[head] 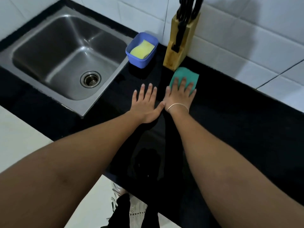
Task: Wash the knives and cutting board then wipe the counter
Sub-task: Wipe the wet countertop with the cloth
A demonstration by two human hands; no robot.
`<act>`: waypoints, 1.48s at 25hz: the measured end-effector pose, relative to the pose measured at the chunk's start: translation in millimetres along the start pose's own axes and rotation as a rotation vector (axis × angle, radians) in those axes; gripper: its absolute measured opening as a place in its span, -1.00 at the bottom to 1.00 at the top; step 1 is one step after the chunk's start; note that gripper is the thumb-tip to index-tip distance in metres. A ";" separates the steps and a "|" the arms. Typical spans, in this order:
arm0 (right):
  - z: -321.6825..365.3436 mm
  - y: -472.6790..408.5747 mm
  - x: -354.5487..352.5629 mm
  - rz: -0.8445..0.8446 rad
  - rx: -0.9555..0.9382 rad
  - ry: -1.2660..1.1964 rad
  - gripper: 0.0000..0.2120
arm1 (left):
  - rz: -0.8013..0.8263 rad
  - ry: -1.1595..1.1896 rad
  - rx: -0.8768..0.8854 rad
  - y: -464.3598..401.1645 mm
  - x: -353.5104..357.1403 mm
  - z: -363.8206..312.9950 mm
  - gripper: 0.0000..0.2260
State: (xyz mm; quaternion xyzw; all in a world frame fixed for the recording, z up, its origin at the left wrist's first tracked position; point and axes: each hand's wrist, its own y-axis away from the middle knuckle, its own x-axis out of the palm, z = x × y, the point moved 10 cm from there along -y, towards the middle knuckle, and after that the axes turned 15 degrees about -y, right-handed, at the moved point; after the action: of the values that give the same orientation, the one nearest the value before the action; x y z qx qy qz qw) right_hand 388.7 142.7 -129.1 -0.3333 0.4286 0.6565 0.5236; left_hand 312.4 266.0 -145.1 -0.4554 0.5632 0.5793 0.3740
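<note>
My right hand (pixel 180 94) presses flat, fingers straight, on a green cloth (pixel 185 74) lying on the black counter (pixel 230 112), just in front of the knife block. My left hand (pixel 145 102) rests flat on the counter beside it, fingers spread and holding nothing. The wooden knife block (pixel 180 45) stands against the tiled wall with several black-handled knives (pixel 187 7) in its slots. No cutting board is in view.
A steel sink (pixel 65 51) lies at the left, with its drain (pixel 90 79) at the front. A blue tub (pixel 131 51) holding a yellow sponge (pixel 142 49) stands between the sink and the knife block. White tiled wall runs behind the counter.
</note>
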 end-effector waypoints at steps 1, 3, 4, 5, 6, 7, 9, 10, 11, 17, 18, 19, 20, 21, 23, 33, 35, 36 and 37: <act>4.2 10.9 4.4 0.023 -0.020 0.014 -0.43 | 0.037 0.046 -0.023 -3.5 1.3 2.2 -0.28; 5.4 19.0 -0.2 0.054 -0.038 0.007 -0.43 | 0.049 0.190 -0.081 -8.0 -4.4 1.2 -0.36; 5.9 15.1 -11.6 0.041 -0.022 -0.027 -0.44 | 0.027 0.249 -0.099 -9.7 -10.2 -1.0 -0.38; 7.4 8.1 -29.1 -0.013 -0.002 -0.075 -0.43 | 0.011 0.271 -0.091 -11.5 -14.6 -5.8 -0.40; 10.3 -1.7 -50.6 -0.103 0.014 -0.146 -0.44 | 0.016 0.250 -0.058 -13.2 -16.2 -12.7 -0.41; 14.1 -13.4 -72.5 -0.206 0.018 -0.240 -0.46 | 0.040 0.197 -0.019 -14.4 -14.1 -19.6 -0.42; 23.7 -41.6 -100.3 -0.294 0.017 -0.496 -0.46 | 0.134 0.099 0.030 -17.6 -5.2 -25.9 -0.43; 30.0 -54.7 -103.5 -0.253 0.037 -0.618 -0.35 | 0.198 0.088 0.047 -19.6 -0.8 -26.4 -0.43; 38.2 -65.8 -99.7 -0.190 0.067 -0.702 -0.20 | 0.257 0.093 0.057 -22.0 2.4 -25.0 -0.44; 55.6 -85.9 -85.6 -0.345 0.130 -0.822 0.04 | 0.381 0.087 0.088 -28.0 9.9 -22.2 -0.42; 54.4 -84.7 -85.7 -0.382 0.135 -0.813 0.03 | 0.381 0.094 0.090 -27.6 11.0 -23.1 -0.41; 53.9 -83.5 -87.1 -0.403 0.135 -0.802 0.02 | 0.371 0.107 0.089 -27.9 11.6 -23.6 -0.41; 53.5 -82.5 -90.3 -0.415 0.131 -0.797 0.01 | 0.358 0.111 0.089 -28.8 11.5 -24.8 -0.41; 53.3 -81.6 -93.8 -0.420 0.125 -0.792 0.01 | 0.347 0.107 0.092 -28.7 10.6 -26.4 -0.41; 49.5 -78.3 -109.8 -0.455 0.097 -0.771 0.01 | 0.341 0.120 0.119 -30.5 9.8 -34.8 -0.42; -12.3 -37.5 -188.0 -0.505 0.038 -0.744 0.01 | -0.171 -0.025 0.326 14.1 -29.1 -119.4 -0.33; -48.8 -22.8 -203.1 -0.541 0.039 -0.686 0.02 | -0.124 -0.045 0.443 13.8 -24.7 -177.2 -0.32; -68.7 -14.8 -211.5 -0.562 0.041 -0.663 0.03 | -0.099 -0.038 0.447 9.2 -25.3 -198.0 -0.31; -91.5 -6.6 -220.8 -0.588 0.050 -0.646 0.02 | -0.078 -0.037 0.444 3.4 -25.6 -216.3 -0.28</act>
State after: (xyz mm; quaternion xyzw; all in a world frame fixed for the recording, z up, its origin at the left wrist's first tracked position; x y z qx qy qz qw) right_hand 444.9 -28.9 27.7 -0.2059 0.1456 0.5394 0.8034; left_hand 340.0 52.9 -109.1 -0.3726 0.6520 0.4345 0.4973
